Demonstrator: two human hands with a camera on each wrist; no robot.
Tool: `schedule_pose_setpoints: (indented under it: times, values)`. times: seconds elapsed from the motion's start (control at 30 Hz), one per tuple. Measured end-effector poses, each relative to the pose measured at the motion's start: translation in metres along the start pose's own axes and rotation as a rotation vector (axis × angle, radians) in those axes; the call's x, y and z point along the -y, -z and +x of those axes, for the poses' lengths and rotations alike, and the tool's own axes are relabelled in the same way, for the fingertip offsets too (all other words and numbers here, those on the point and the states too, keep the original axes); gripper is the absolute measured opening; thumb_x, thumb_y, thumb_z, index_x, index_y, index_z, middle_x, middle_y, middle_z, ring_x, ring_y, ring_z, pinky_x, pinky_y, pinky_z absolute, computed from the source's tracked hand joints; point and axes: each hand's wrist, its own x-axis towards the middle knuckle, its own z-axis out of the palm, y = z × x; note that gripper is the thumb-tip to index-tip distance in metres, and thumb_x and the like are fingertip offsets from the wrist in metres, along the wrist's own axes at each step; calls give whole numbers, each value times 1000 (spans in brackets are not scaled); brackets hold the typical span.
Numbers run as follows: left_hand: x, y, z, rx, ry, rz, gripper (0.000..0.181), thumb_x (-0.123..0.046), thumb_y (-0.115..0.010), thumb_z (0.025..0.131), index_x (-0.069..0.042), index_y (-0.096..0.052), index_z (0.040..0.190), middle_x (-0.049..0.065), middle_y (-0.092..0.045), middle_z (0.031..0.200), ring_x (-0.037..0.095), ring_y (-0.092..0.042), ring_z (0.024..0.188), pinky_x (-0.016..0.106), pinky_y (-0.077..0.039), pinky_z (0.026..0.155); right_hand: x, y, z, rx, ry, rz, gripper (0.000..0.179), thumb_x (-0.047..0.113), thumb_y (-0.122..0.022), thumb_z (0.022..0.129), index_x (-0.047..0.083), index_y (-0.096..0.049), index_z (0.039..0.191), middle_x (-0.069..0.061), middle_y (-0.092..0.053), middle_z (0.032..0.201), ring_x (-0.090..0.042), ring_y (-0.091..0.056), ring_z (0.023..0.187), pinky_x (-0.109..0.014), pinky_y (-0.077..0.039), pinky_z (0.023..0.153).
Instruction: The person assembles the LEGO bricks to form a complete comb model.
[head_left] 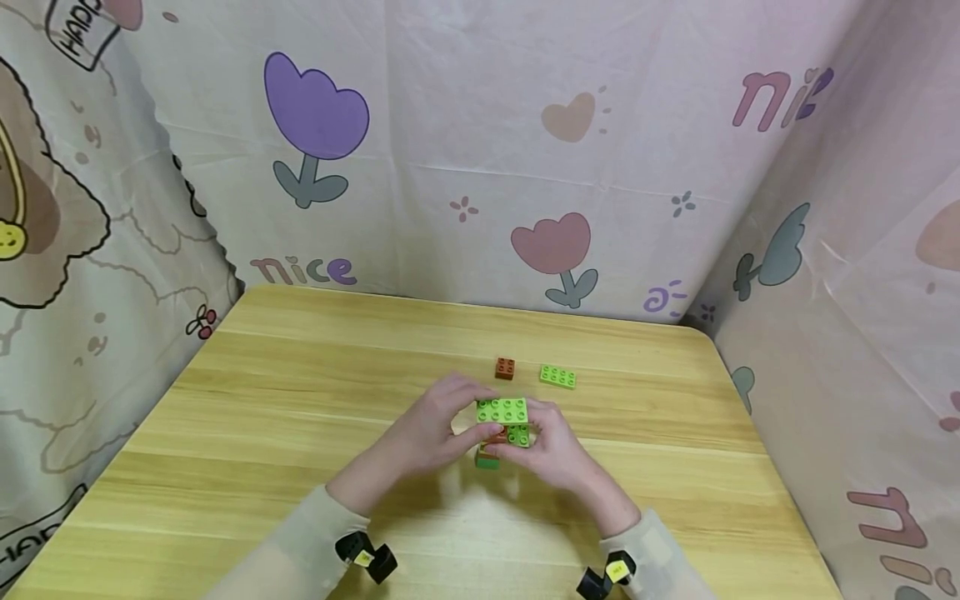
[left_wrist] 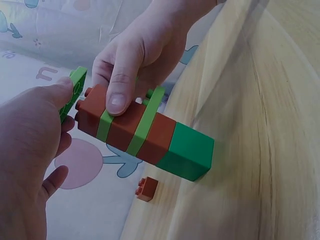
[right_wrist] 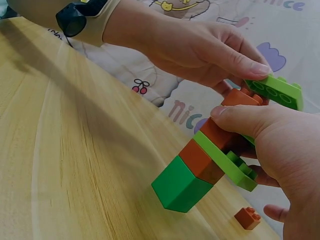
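A toy-brick tower (left_wrist: 126, 126) stands on the table, its dark green block (left_wrist: 187, 152) at the bottom. Above that, reddish-brown bricks alternate with thin light green plates; the lower plate (right_wrist: 227, 162) juts out to one side. My right hand (head_left: 558, 450) grips the tower's upper part, thumb across its near side. Between thumb and fingers, my left hand (head_left: 423, 429) pinches a light green plate (head_left: 502, 411), studs up. In the right wrist view this plate is tilted, close over the studs of the top brown brick (right_wrist: 240, 97).
Beyond the hands, a loose reddish-brown brick (head_left: 505, 368) and another light green plate (head_left: 558, 377) lie on the wooden table (head_left: 337, 350). A printed cloth (head_left: 450, 125) hangs behind the table and along both sides.
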Motion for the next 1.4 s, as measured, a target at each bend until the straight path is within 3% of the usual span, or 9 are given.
schedule_pose_setpoints:
  times: [0.57, 1.0, 1.4]
  values:
    - [2, -7, -3, 29, -8, -59, 39, -31, -79, 98, -13, -70, 132, -5, -69, 129, 10, -59, 124, 39, -51, 107, -2, 1, -2, -12, -77, -17, 23, 14, -89, 87, 22, -76, 104, 6, -69, 94, -17, -66, 82, -32, -57, 73]
    - [5, -9, -3, 48, 1, -59, 36, -31, -79, 98, -15, -71, 130, -8, -69, 127, 9, -59, 123, 37, -50, 108, -8, -1, -4, -22, -148, 33, 21, 14, -90, 86, 23, -76, 99, 3, -68, 93, -19, -65, 83, -33, -57, 74]
    - [7, -10, -2, 56, -3, -61, 37, -34, -79, 98, -16, -73, 130, -8, -70, 127, 11, -60, 122, 40, -51, 107, -13, -2, -7, -36, -106, 45, 19, 15, -89, 88, 21, -76, 100, 2, -70, 96, -21, -67, 89, -37, -56, 84]
